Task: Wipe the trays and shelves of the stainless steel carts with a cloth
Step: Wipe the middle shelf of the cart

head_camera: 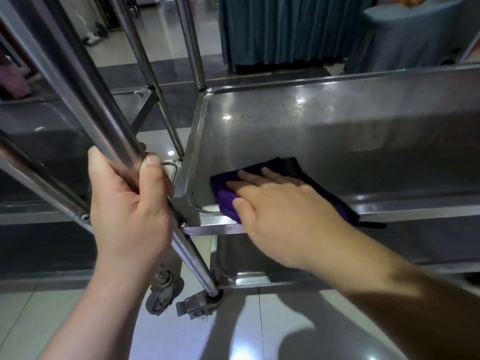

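Purple cloth (228, 201) lies flat in the near left corner of the steel cart tray (337, 131), directly under the right hand (280, 206), whose straight, spread fingers press it down; folds of the cloth stick out past the fingertips and trail over the tray's near rim behind the wrist. Left hand (130, 201) grips the cart's upright corner post (109, 131), thumb wrapped across it. Caster wheels (161, 294) stand on the tiled floor (259, 333) below.

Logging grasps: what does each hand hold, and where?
Left hand grips the cart's upright post above the tray corner. Right hand presses flat on the purple cloth, gripping nothing.
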Action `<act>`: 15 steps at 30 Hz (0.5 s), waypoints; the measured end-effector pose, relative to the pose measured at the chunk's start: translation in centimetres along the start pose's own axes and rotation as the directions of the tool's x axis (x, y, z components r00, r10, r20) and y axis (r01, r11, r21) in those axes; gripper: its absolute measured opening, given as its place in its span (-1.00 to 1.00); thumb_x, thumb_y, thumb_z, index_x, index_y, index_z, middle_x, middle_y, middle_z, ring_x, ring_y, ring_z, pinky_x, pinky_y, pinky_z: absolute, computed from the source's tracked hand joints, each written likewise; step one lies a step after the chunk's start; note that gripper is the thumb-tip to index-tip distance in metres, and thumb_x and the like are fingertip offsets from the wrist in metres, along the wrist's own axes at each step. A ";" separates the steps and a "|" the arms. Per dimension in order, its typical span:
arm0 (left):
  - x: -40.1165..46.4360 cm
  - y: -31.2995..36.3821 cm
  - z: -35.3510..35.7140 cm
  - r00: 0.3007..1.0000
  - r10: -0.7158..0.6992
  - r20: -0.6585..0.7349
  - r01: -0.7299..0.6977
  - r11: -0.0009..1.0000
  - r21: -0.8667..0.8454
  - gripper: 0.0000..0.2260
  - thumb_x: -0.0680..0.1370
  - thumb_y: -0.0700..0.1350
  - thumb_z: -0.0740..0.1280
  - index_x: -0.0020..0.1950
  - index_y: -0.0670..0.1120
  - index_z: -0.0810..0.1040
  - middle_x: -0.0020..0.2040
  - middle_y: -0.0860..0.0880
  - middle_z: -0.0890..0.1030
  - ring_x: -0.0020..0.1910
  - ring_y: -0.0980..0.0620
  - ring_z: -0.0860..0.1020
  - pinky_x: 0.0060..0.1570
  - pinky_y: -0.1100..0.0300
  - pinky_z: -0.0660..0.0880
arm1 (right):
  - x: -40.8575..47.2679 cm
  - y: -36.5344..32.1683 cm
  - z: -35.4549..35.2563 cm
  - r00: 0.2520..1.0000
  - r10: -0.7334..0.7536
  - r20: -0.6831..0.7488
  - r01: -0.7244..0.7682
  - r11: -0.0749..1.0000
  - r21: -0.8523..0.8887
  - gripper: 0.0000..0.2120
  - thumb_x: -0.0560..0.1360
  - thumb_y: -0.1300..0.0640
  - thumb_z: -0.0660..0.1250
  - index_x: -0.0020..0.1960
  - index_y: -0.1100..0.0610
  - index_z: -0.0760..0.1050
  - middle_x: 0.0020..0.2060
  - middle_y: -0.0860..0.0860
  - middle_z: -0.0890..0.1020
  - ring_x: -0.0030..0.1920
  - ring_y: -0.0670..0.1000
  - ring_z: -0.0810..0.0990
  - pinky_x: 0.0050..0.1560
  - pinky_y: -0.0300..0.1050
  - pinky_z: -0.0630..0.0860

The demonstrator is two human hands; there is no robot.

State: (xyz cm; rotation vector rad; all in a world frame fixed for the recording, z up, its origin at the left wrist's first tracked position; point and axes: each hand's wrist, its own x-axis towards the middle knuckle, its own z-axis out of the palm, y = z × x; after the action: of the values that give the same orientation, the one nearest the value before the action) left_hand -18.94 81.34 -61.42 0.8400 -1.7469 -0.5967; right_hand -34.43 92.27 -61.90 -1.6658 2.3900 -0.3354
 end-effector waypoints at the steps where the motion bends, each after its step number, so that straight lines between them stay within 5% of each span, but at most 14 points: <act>1: 0.0 0.0 0.0 1.000 -0.005 -0.004 0.005 1.000 0.008 -0.92 0.64 0.07 0.20 -0.01 0.14 0.33 -0.17 -0.16 0.57 -0.24 -0.06 0.56 -0.19 0.07 0.51 | -0.7 1.8 -0.6 0.999 0.049 -0.002 -0.049 0.998 -0.036 -0.53 0.71 -0.15 -0.08 0.61 -0.24 0.14 0.63 -0.26 0.10 0.65 -0.02 0.05 0.60 0.08 0.09; 5: 0.4 -0.8 0.0 0.998 -0.061 0.020 0.061 0.998 -0.003 -0.60 0.61 0.21 0.17 0.09 -0.14 0.45 -0.18 -0.11 0.58 -0.20 -0.10 0.57 -0.12 -0.14 0.52 | -2.1 12.7 -2.7 0.948 0.313 0.055 -0.312 0.950 -0.024 -0.51 0.71 -0.18 -0.09 0.64 -0.26 0.03 0.61 -0.28 0.05 0.66 -0.01 -0.01 0.63 -0.06 -0.05; 8: 0.7 -1.2 -0.2 0.996 -0.068 0.055 0.069 0.997 -0.015 -0.46 0.60 0.24 0.16 0.05 -0.28 0.49 -0.22 -0.09 0.58 -0.23 -0.11 0.57 -0.14 -0.17 0.52 | -2.2 23.6 -3.4 0.883 0.470 0.000 -0.470 0.882 -0.030 -0.50 0.65 -0.35 -0.12 0.59 -0.40 0.07 0.61 -0.15 0.21 0.62 0.11 0.18 0.58 -0.12 -0.04; 10: 0.5 -0.7 -0.2 0.996 -0.071 0.055 0.073 0.996 -0.043 -0.59 0.61 0.20 0.17 0.09 -0.16 0.48 -0.22 -0.07 0.58 -0.23 -0.07 0.57 -0.14 -0.11 0.52 | -1.1 28.0 -3.8 0.860 0.508 -0.043 -0.509 0.856 -0.092 -0.46 0.68 -0.25 -0.06 0.64 -0.21 0.14 0.60 -0.07 0.26 0.59 0.14 0.24 0.58 0.03 0.10; 13: 0.1 0.2 -0.1 0.998 -0.051 0.029 0.052 0.998 -0.033 -0.94 0.62 0.13 0.19 0.00 0.19 0.36 -0.23 -0.01 0.60 -0.25 0.02 0.58 -0.17 0.02 0.50 | 1.1 22.4 -5.7 0.857 0.516 -0.017 -0.516 0.854 -0.064 -0.37 0.65 -0.22 -0.11 0.66 -0.01 0.16 0.63 -0.03 0.19 0.62 0.11 0.16 0.62 0.05 0.05; 15: 0.0 0.3 -0.1 0.999 -0.043 0.005 0.043 0.999 -0.005 -0.94 0.61 0.15 0.18 -0.04 0.27 0.32 -0.21 -0.02 0.60 -0.25 0.05 0.58 -0.16 0.04 0.51 | 3.9 17.8 -5.0 0.906 0.422 -0.039 -0.423 0.905 -0.047 -0.50 0.73 0.03 -0.09 0.59 0.15 0.28 0.64 0.01 0.19 0.62 0.11 0.13 0.60 0.05 0.08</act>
State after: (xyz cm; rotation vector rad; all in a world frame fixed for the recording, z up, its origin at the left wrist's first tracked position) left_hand -18.91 81.51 -61.13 0.8750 -1.7347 -0.6316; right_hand -53.09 94.94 -62.63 -1.1146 2.7137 -0.2203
